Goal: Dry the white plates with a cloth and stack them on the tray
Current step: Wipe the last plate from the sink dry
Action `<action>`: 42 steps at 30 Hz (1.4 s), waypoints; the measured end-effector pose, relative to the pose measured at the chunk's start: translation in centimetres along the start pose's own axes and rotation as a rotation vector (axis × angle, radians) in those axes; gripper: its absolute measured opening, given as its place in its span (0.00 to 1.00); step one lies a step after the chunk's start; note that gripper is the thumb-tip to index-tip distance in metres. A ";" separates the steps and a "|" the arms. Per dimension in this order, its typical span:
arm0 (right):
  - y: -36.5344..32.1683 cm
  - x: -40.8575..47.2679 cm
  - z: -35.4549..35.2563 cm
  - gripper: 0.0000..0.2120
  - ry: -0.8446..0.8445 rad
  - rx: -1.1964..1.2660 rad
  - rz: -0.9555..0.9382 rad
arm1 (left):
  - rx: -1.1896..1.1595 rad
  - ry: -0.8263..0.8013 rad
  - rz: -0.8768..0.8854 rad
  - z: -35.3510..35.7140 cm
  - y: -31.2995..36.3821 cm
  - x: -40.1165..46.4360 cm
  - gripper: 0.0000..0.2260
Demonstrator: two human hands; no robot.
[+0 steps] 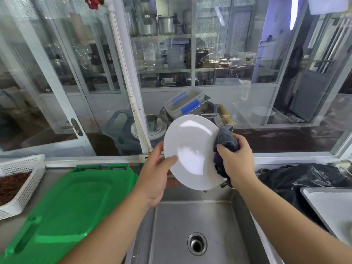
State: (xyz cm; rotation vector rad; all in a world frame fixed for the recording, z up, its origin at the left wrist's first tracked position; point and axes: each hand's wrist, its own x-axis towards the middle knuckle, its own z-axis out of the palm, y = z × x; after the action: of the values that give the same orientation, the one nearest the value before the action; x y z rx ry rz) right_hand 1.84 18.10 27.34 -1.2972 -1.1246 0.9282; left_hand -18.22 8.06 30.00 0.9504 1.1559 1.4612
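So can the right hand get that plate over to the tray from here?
Probably yes. The tray sits on the counter just right of the right hand, with nothing visible between. But the left hand grips the plate; the right holds the cloth.

No writing is showing clearly enough to read anywhere here; a small green-and-white label on a box (pixel 249 58) behind the glass is staying too blurred to make out.

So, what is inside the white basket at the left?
The white basket holds a reddish-brown heap, perhaps dried chillies. Its wall and the picture's edge hide the rest, so its depth cannot be seen.
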 end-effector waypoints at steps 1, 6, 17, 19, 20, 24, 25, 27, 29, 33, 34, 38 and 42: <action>-0.5 0.2 -0.3 0.20 -0.026 -0.045 -0.048 | 0.005 -0.004 -0.023 -0.4 0.2 0.1 0.23; -2.3 0.7 -0.8 0.22 -0.089 -0.221 -0.208 | -0.050 0.007 -0.064 -0.9 0.2 -0.1 0.24; -1.2 -3.4 0.3 0.19 -0.107 -0.833 -0.509 | -0.145 0.065 -0.011 0.2 -1.0 0.2 0.24; -1.2 -4.9 0.5 0.18 -0.192 -0.791 -0.557 | -0.148 0.067 -0.011 0.5 -1.0 0.3 0.25; -1.3 -5.8 0.7 0.18 -0.251 -0.745 -0.589 | -0.143 0.066 -0.015 0.7 -1.1 0.2 0.25; -2.7 -6.7 1.9 0.19 -0.394 -0.678 -0.728 | -0.147 0.027 -0.050 1.1 -1.7 -0.6 0.22; -3.3 -6.2 2.3 0.18 -0.402 -0.693 -0.769 | -0.159 0.018 -0.063 1.1 -1.8 -0.8 0.21; -4.6 -4.6 2.9 0.14 -0.396 -0.728 -0.850 | -0.176 0.004 -0.082 1.1 -2.0 -1.2 0.21; -5.8 -2.8 3.2 0.14 -0.355 -0.767 -0.882 | -0.183 -0.003 -0.082 1.2 -2.0 -1.7 0.21; -7.1 0.0 3.1 0.16 -0.204 -0.826 -0.842 | -0.236 0.029 -0.019 1.2 -1.1 -2.1 0.18; -7.0 0.6 2.9 0.17 -0.166 -0.831 -0.809 | -0.252 0.051 0.002 1.0 -0.8 -2.1 0.19; -5.4 1.3 1.7 0.17 -0.077 -0.855 -0.607 | -0.239 0.123 0.090 0.1 0.4 -1.4 0.24; -2.7 -1.8 1.3 0.16 -0.137 -0.853 -0.533 | -0.172 0.140 0.130 -0.2 0.5 -0.8 0.27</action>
State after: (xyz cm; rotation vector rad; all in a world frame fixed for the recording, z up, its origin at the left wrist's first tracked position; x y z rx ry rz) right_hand -0.09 16.42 29.81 -1.4679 -1.9706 0.1109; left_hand -18.39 7.22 30.40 0.8274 1.0637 1.7258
